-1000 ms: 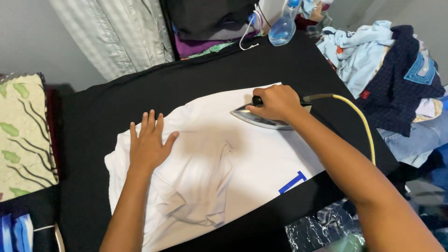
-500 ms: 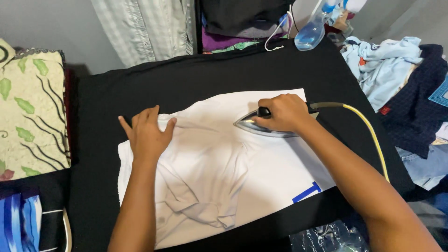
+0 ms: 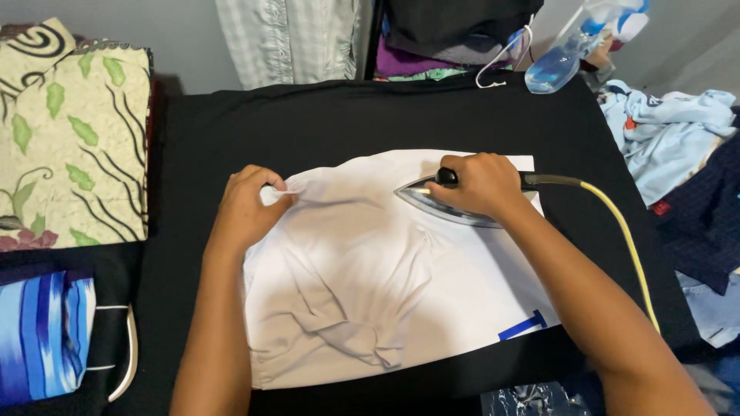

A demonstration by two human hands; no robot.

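Observation:
A white garment (image 3: 385,277) with a small blue mark lies spread and wrinkled on a black cloth-covered surface (image 3: 324,123). My right hand (image 3: 482,185) grips the handle of a clothes iron (image 3: 439,202), whose soleplate rests on the garment's upper right part, tip pointing left. A yellow cord (image 3: 624,239) runs from the iron off to the right. My left hand (image 3: 247,208) pinches the garment's upper left edge, fingers closed on the fabric.
A leaf-patterned cushion (image 3: 69,131) sits at the left, a blue striped cloth (image 3: 42,331) below it. A spray bottle (image 3: 570,54) stands at the far right corner. Piled clothes (image 3: 678,154) lie right; hanging garments (image 3: 293,38) are behind.
My left hand went from flat with spread fingers on the garment to pinching its upper left edge. The iron slid leftward across the fabric.

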